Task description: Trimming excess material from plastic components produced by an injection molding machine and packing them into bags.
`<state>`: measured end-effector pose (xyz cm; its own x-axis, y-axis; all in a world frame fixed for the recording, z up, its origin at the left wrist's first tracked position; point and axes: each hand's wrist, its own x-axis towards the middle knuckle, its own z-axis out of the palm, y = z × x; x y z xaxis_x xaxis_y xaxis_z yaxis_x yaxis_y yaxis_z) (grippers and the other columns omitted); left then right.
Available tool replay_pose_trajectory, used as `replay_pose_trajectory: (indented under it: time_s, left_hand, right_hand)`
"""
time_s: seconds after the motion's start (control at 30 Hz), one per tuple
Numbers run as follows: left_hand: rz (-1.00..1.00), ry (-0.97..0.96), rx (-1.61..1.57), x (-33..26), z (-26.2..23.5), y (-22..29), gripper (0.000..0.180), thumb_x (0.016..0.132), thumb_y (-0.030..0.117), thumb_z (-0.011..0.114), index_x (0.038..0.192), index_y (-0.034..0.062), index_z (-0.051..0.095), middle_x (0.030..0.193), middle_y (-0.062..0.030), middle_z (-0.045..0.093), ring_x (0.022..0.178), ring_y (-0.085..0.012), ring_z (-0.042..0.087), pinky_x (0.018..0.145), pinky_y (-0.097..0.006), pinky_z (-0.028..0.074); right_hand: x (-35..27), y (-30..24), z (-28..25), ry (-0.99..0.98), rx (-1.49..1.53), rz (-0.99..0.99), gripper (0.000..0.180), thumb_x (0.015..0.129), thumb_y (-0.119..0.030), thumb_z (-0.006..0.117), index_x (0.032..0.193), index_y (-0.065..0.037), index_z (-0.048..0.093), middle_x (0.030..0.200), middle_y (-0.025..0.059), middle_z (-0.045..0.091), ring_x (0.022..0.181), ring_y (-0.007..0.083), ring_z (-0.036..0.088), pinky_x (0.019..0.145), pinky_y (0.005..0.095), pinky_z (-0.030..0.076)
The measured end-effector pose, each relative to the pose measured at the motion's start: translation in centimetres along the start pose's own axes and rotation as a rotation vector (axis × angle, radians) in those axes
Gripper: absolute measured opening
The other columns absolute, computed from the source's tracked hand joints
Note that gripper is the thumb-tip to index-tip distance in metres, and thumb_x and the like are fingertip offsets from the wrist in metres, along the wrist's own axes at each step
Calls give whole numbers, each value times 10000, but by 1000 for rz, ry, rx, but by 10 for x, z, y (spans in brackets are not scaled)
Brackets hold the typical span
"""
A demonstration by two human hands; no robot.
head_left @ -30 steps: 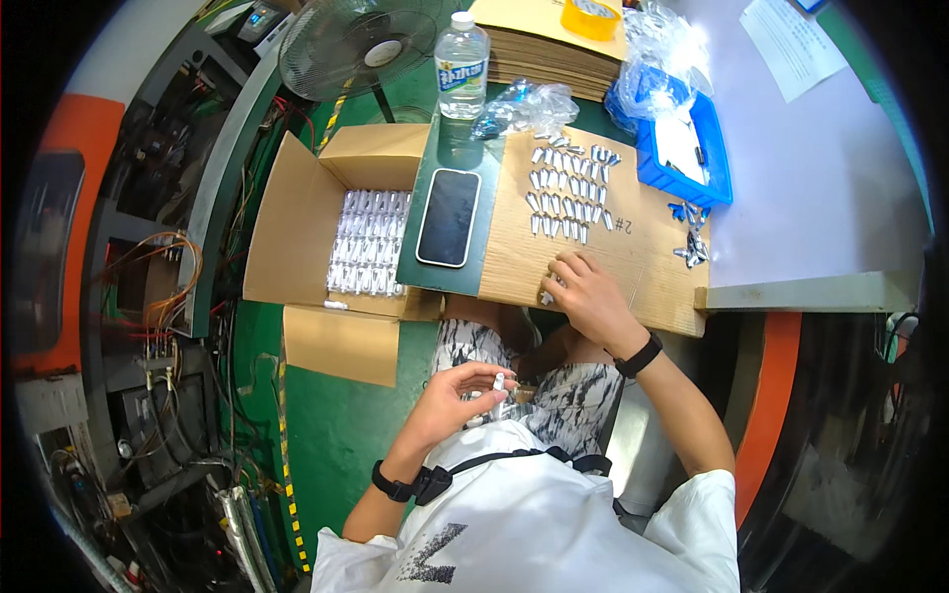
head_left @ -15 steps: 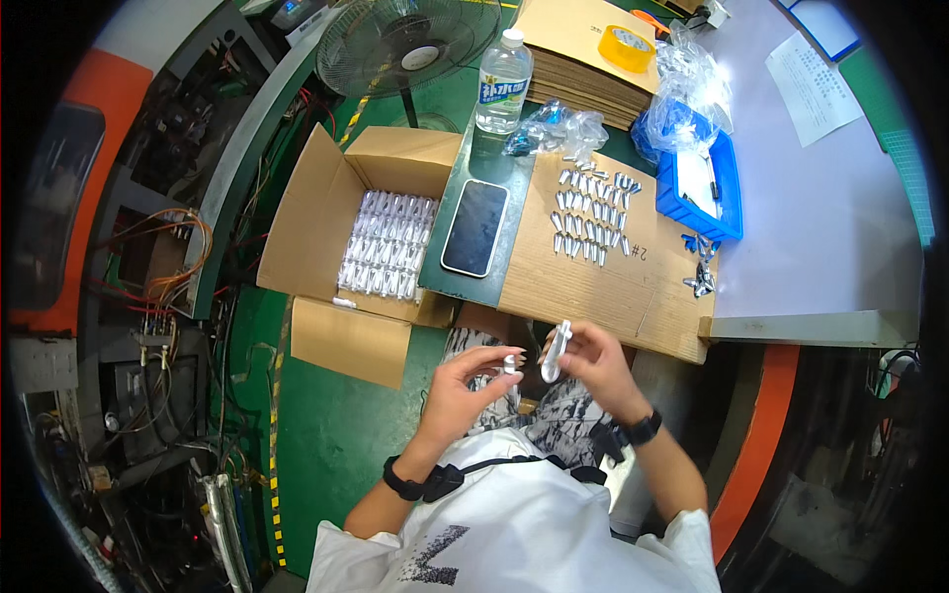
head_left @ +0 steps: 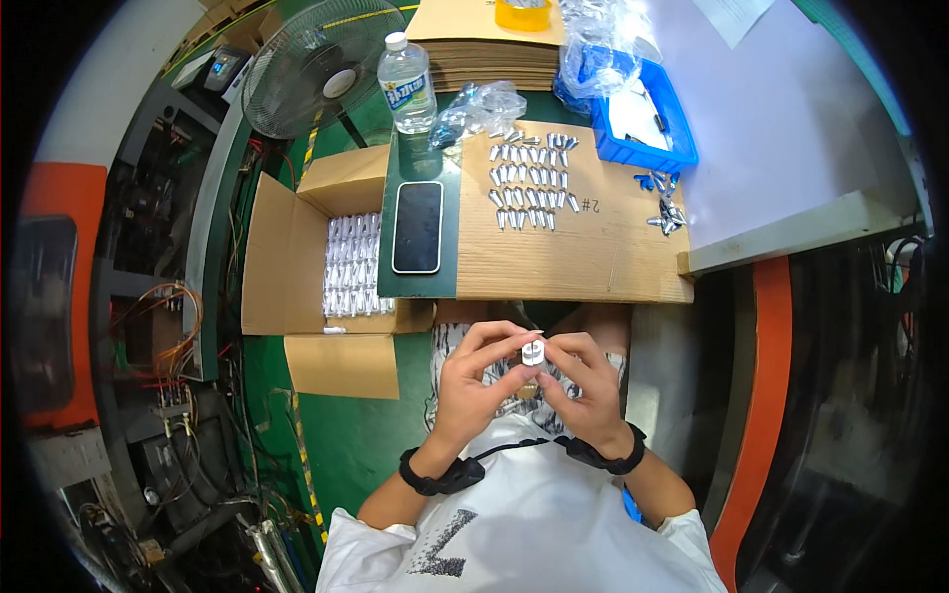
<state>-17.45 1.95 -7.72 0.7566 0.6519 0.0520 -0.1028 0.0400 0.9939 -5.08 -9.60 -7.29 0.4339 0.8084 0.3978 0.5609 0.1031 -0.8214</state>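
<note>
In front of my lap, both hands meet at a small white-and-silver part, one end of it facing up. My left hand pinches it from the left between thumb and fingers. From the other side, the fingertips and thumb of my right hand close on it too. Whether it is one piece or two pieces put together, I cannot tell. Beyond my hands, several small silver metal pieces lie in rows on a flat cardboard sheet. A looser cluster of shiny metal pieces lies at the sheet's right side.
To the left, an open carton holds rows of white-wrapped parts. A phone, a clear bottle, plastic bags and a blue bin stand or lie on the table. Behind are a fan and stacked cardboard.
My hands have come together; the silver piece in the left and the elongated white piece in the right were apart before. The view has shifted, moving the table leftward in the picture.
</note>
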Motion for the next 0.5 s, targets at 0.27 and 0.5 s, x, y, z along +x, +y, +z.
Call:
replay_pose_trajectory:
  time_s: [0.27, 0.5]
  left_hand:
    - [-149, 47, -76, -5, 17, -4, 390, 815, 29, 702, 1199, 78, 660, 1157, -52, 563, 1032, -128, 562, 871, -258, 472]
    - [5, 63, 230, 2, 26, 3, 395, 773, 54, 733, 1162, 97, 687, 1134, -53, 591, 987, -170, 574, 873, -284, 465]
  right_hand:
    - [-13, -3, 2, 74, 13, 80, 368, 818, 28, 654, 1182, 30, 608, 1082, 147, 585, 924, 252, 613, 760, 306, 517]
    - [-19, 3, -7, 35, 129, 209, 316, 841, 4, 652, 1154, 33, 621, 1048, 134, 596, 905, 229, 617, 761, 291, 508]
